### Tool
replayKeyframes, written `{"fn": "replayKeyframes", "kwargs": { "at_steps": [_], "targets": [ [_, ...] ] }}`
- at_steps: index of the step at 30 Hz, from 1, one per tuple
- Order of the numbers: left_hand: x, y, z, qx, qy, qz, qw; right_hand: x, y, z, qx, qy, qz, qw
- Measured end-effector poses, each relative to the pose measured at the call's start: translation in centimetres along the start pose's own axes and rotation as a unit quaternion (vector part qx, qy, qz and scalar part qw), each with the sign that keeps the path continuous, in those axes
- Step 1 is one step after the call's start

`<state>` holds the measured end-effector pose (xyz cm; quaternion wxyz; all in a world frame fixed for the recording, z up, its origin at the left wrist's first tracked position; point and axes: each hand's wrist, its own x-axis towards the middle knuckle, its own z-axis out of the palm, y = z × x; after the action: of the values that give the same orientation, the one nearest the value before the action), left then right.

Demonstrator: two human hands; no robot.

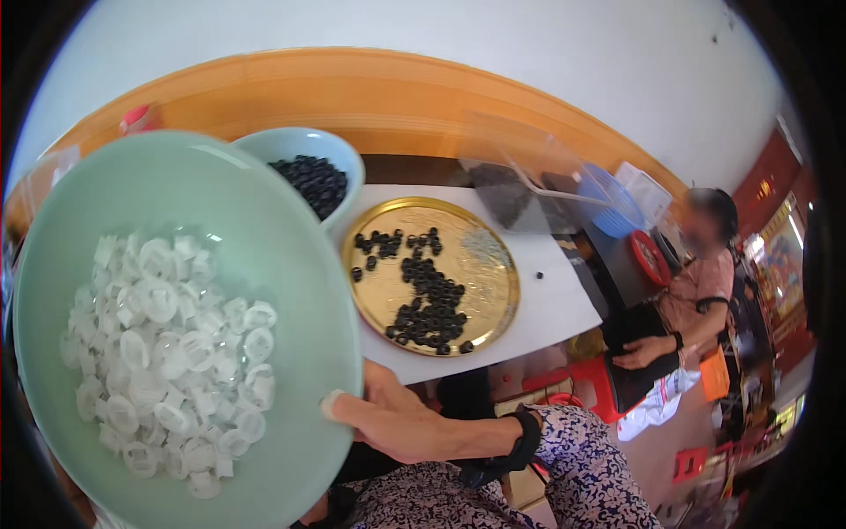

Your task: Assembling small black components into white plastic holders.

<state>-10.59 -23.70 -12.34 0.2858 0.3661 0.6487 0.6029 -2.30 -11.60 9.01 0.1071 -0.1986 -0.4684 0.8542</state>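
Pinched by the right hand, a smooth green bowl holds rounded and blocky translucent pieces.

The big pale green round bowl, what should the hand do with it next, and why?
Probably steady the pale green round bowl and hold it level: the bare right hand grips its right side, and many loose, translucent white plastic pieces lie inside, so tipping might spill them.

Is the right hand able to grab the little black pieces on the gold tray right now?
Probably not: the right hand is busy gripping the green bowl, though the black pieces lie uncovered on the gold tray nearby.
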Motion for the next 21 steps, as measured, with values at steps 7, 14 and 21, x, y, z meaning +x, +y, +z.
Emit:
{"fn": "replayKeyframes", "kwargs": {
  "at_steps": [7,14,21],
  "targets": [
    [1.4,-1.7,0.8,0.019,0.006,0.080,0.997,-7.8,1.4,-7.6,0.102,0.156,-0.129,0.974],
    [4.1,10.7,5.7,-0.355,-0.019,-0.070,0.932,-14.3,2.0,-13.2,0.154,0.351,-0.246,0.890],
    [4.4,11.4,7.9,-0.282,-0.136,-0.086,0.946,-18.7,2.2,-18.9,0.135,0.457,-0.334,0.813]
  ]
}}
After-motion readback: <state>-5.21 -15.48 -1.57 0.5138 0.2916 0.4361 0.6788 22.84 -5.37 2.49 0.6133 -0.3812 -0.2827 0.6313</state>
